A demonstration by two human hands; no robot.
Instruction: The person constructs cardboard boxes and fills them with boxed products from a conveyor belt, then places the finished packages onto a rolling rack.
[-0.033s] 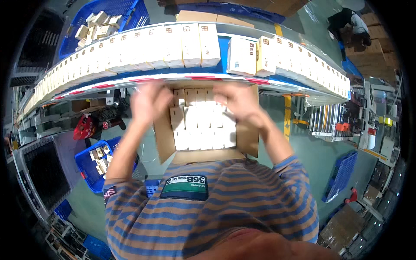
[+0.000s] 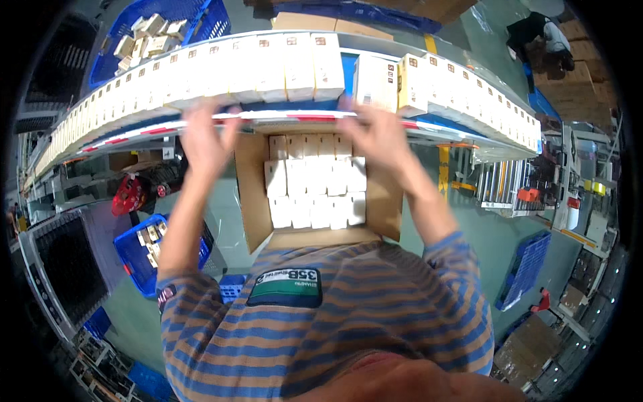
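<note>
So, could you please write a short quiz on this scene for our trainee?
1. Count: how many rows of boxes show in the open cardboard carton?
2. True or false: the person's left hand is inside the carton.
3. Multiple choice: what colour is the basket on the far side of the conveyor, at upper left? (a) red (b) blue (c) yellow

Key: 1. Three. 2. False; it is outside, to the carton's left, by the conveyor's near edge. 3. (b).
</note>
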